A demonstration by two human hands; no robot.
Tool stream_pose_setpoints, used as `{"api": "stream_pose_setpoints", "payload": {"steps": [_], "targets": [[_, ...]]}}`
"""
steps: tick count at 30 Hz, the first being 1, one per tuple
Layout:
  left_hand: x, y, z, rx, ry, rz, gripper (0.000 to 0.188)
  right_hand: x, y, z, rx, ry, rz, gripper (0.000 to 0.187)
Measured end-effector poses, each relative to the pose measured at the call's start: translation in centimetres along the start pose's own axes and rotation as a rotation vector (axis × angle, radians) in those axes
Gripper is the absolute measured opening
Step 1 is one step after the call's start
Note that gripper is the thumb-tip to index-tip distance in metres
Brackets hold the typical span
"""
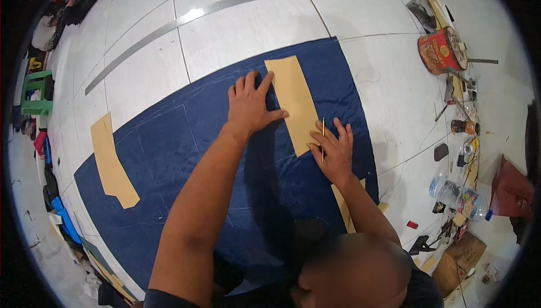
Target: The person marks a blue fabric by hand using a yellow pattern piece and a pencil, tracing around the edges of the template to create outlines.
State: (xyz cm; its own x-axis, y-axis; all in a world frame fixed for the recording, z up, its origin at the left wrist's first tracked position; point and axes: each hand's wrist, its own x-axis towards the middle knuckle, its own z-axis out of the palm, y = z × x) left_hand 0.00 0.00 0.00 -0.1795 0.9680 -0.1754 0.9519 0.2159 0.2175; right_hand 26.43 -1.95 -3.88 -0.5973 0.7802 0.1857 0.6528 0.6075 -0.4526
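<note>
A tan paper pattern piece (294, 97), nearly rectangular, lies tilted on a dark blue cloth (208, 133) spread over the floor. My left hand (249, 103) is open with its fingers spread, its index fingertip and thumb touching the paper's left edge. Between the fingers of my right hand (336, 151) is a thin pencil (323, 136), held upright in the view. Those fingers rest by the paper's lower right edge. A second, angled tan pattern piece (109, 159) lies at the cloth's left. Part of another tan piece (341, 209) shows beside my right forearm. Faint chalk-like lines mark the cloth.
A long metal ruler (194, 21) lies on the white tiles beyond the cloth. Along the right stand a red tin (442, 50), a clear plastic bottle (459, 197) and a cardboard box (459, 260). A green plastic stool (37, 94) and clutter line the left.
</note>
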Motion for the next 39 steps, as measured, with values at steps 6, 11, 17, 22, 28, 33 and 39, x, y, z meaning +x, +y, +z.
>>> {"api": "stream_pose_setpoints", "payload": {"steps": [6, 11, 17, 22, 28, 33, 39], "targets": [[0.30, 0.02, 0.21, -0.043, 0.001, 0.007, 0.109, 0.16, 0.19, -0.05, -0.025, -0.011, 0.003, 0.027], [0.15, -0.06, 0.20, -0.053, -0.004, 0.012, 0.109, 0.21, 0.03, -0.13, -0.022, -0.027, 0.018, 0.027], [0.23, -0.17, 0.25, -0.058, -0.012, -0.001, 0.111, 0.28, -0.01, -0.11, -0.013, -0.032, 0.024, 0.027], [0.20, -0.06, 0.14, -0.049, -0.023, -0.007, 0.110, 0.24, -0.03, -0.11, -0.009, -0.033, 0.030, 0.028], [0.11, -0.15, 0.36, -0.066, -0.012, -0.004, 0.109, 0.20, -0.06, -0.06, 0.001, -0.036, 0.039, 0.028], [0.10, -0.03, 0.26, -0.059, -0.014, -0.010, 0.109, 0.12, -0.05, -0.01, -0.003, -0.029, 0.038, 0.028], [0.03, 0.05, 0.10, -0.064, -0.020, -0.004, 0.108, 0.13, -0.14, -0.21, 0.012, -0.040, 0.052, 0.027]]}}
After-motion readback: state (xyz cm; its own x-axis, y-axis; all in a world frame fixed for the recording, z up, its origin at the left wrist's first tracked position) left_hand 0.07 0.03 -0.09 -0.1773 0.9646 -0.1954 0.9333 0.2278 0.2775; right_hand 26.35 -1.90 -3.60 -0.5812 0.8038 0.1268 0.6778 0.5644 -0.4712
